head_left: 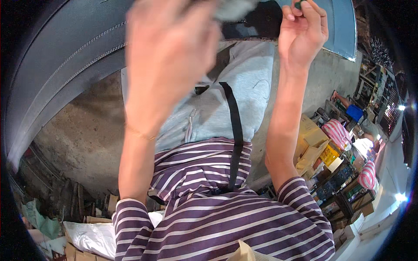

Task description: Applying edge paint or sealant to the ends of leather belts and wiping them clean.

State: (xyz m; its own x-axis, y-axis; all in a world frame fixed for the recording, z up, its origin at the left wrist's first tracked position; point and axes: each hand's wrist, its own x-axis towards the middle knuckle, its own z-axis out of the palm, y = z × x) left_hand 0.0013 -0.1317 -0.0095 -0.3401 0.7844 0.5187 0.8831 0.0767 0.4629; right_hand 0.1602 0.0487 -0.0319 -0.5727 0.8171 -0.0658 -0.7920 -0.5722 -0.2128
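Observation:
My left hand (172, 56) is smeared by motion near the top of the head view. Its fingers blur into the upper edge, so what they hold, if anything, cannot be made out. Across from it, my right hand (305, 32) is closed, its thumb and fingers pinching a small dark green thing (299, 5) of a kind I cannot tell. Between the hands lies a glossy black patch (263, 19) on the work surface, with a blurred pale grey shape (235, 9) beside it. A light blue panel (342, 28) extends behind my right hand.
Dark grey, leather-like material with stitched seams (74, 48) curves along the left. Below is a concrete floor (87, 135). At right stand cardboard (310, 132), a yellow crate (329, 154) and striped pink bags (336, 132). Another person's leg (342, 100) shows at far right.

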